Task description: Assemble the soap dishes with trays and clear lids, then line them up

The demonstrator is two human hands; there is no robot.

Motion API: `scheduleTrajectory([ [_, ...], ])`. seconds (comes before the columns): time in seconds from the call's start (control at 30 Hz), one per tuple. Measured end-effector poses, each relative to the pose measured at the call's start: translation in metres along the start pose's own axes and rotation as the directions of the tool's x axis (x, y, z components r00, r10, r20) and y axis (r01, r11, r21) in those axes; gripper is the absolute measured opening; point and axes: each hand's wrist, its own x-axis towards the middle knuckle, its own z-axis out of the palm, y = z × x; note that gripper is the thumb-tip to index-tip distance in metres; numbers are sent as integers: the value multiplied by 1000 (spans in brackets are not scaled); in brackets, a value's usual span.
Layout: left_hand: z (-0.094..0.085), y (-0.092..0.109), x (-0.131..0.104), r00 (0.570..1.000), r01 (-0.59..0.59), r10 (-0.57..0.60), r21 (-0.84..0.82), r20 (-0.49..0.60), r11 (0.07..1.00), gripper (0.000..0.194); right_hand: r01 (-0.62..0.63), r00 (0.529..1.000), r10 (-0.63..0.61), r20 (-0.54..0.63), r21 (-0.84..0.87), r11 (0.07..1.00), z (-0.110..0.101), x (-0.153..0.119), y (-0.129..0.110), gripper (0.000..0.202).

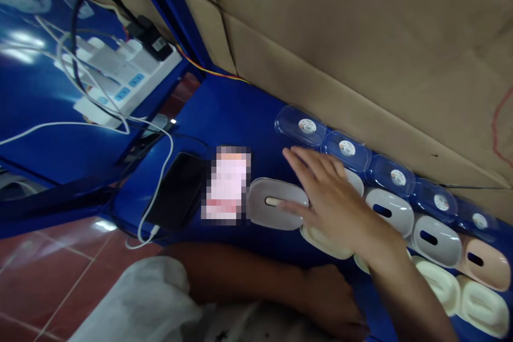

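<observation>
My right hand (331,192) reaches in from the lower right, palm down and fingers spread. Its thumb lies over the inside of a grey oval dish (260,216), close to the pale centre slot, and the fingers hover toward the clear lids; whether the thumb touches is unclear. Low in the view, my left hand (336,299) is curled near the table edge, its fingertips hidden. Beside my right wrist runs a row of slotted dishes, one white (401,206), one grey (444,251) and one peach (495,267). Cream inner pieces (483,304) line the near side.
Clear lids with round labels (425,200) line the foot of a cardboard wall (340,37). Left of the grey dish are a lit, pixelated phone (226,187) and a dark device (176,189) with a white cable. A loaded power strip (132,85) sits at the upper left.
</observation>
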Motion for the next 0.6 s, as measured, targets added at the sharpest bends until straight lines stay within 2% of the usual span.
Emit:
scheduleTrajectory([
  [0.1, -3, -4, -1, 997, -58, 61, -62, 44, 996, 34, -90, 995, 85, -45, -114, 989, -4, 27, 28, 67],
  [0.2, -1, -4, 0, 998, -43, 46, -64, 42, 997, 34, -176, 984, 166, -70, -181, 968, 9, 48, 50, 72],
  [0.3, 2, -3, 2, 998, -40, 44, -81, 40, 996, 30, -189, 977, 174, -120, -130, 973, 26, 58, 62, 72],
  [0.37, 3, -2, 2, 998, -44, 47, -93, 31, 995, 29, -191, 974, 182, -134, -58, 980, 31, 63, 66, 67],
  [0.47, 1, -2, 2, 999, -35, 39, -103, 30, 994, 36, -194, 973, 191, -128, -13, 981, 28, 67, 66, 73],
  [0.6, -2, -3, 2, 996, -41, 50, -123, 71, 992, 40, -136, 969, 131, -208, -13, 991, 12, 47, 44, 75],
])
